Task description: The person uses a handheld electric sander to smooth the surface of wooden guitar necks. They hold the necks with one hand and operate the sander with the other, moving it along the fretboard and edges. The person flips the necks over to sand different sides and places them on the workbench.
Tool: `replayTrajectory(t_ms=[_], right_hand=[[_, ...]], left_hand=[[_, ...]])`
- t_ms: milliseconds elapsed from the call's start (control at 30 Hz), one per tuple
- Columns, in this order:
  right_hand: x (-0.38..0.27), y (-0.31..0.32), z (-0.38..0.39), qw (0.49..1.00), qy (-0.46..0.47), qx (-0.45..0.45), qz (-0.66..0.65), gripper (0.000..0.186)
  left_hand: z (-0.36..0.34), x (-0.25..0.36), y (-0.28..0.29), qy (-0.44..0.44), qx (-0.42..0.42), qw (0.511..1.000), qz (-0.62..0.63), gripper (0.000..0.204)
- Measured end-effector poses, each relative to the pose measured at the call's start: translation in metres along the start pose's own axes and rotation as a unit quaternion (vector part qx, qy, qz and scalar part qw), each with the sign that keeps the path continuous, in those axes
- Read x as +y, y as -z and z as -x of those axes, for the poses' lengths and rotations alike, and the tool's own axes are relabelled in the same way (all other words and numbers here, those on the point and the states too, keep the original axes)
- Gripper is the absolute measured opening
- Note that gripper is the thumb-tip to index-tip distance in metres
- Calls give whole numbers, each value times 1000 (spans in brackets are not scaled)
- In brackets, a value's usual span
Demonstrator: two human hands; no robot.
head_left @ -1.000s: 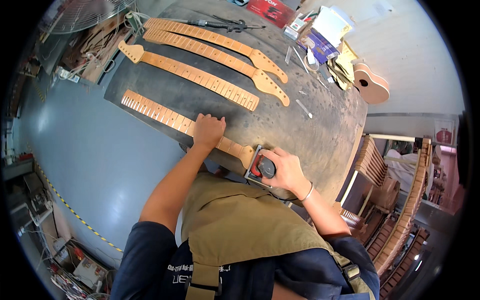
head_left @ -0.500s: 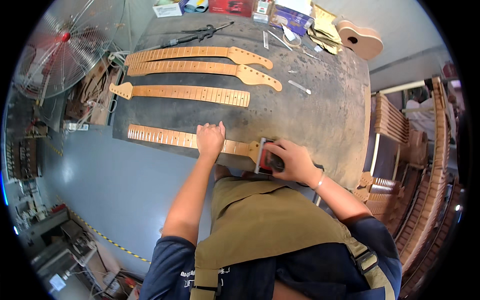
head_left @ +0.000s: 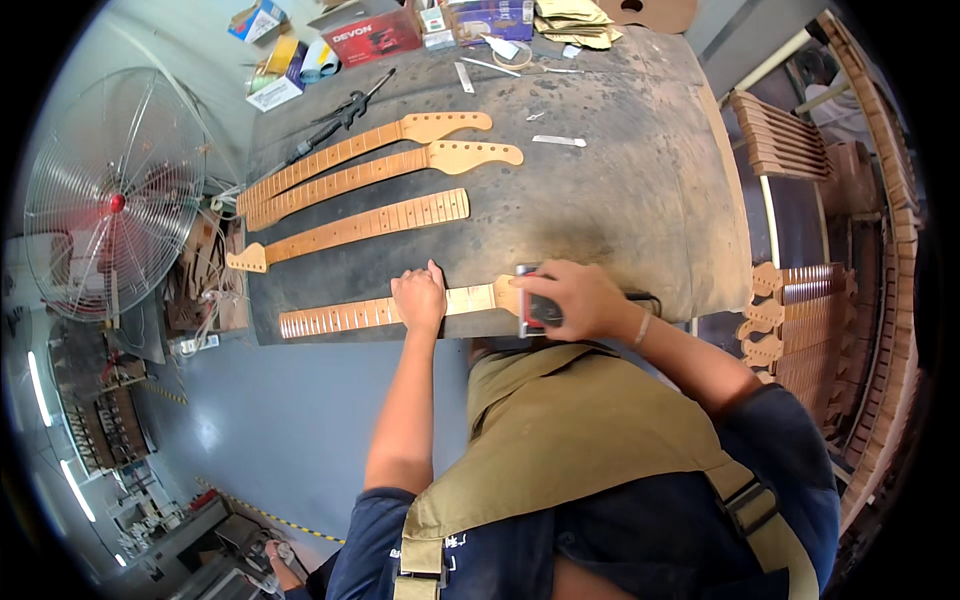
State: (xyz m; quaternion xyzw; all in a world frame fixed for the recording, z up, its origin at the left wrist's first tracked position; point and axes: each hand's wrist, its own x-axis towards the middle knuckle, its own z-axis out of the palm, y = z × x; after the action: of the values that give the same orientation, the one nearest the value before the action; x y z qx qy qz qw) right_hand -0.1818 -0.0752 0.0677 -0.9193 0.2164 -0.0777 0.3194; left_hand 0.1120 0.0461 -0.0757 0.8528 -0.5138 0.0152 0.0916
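A pale wooden guitar neck (head_left: 350, 317) with a fretted fingerboard lies along the bench's near edge. My left hand (head_left: 420, 297) is closed over its middle, fingers wrapped on the fingerboard and pressing it to the bench. At its right end, my right hand (head_left: 580, 298) grips a red and black power sander (head_left: 541, 312). The sander's pad is against the headstock (head_left: 507, 293), most of which it hides. Farther back lie three more necks: one with its headstock to the left (head_left: 370, 226), and two side by side, including the nearer one (head_left: 340, 186), with headstocks to the right.
The dark bench (head_left: 620, 200) holds a black air blow gun (head_left: 345, 115), a small metal rule (head_left: 465, 78), a blade-like strip (head_left: 558, 141) and boxes (head_left: 365, 35) at the back. A fan (head_left: 117, 203) stands left; racked necks (head_left: 810, 310) are right. Another person's hand (head_left: 275, 552) shows lower left.
The whole view has swung round, so the bench and necks appear tilted differently. Both hands keep their holds, the sander still at the headstock. Another person's arm has come into view lower left.
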Motion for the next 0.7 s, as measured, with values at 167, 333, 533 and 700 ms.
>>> replayTrajectory(t_ms=[167, 333, 533, 700], right_hand=[[-12, -4, 3, 999, -28, 2, -31, 56], [25, 14, 68, 993, -100, 58, -21, 64], [15, 30, 136, 967, -211, 130, 65, 67], [1, 30, 161, 907, -339, 245, 52, 65]], left_hand=[[-2, -4, -2, -8, -2, 1000, 13, 52], [1, -14, -3, -34, 10, 997, 63, 54], [16, -43, 62, -176, 4, 967, 187, 38], [27, -113, 77, -231, -71, 957, 158, 58]])
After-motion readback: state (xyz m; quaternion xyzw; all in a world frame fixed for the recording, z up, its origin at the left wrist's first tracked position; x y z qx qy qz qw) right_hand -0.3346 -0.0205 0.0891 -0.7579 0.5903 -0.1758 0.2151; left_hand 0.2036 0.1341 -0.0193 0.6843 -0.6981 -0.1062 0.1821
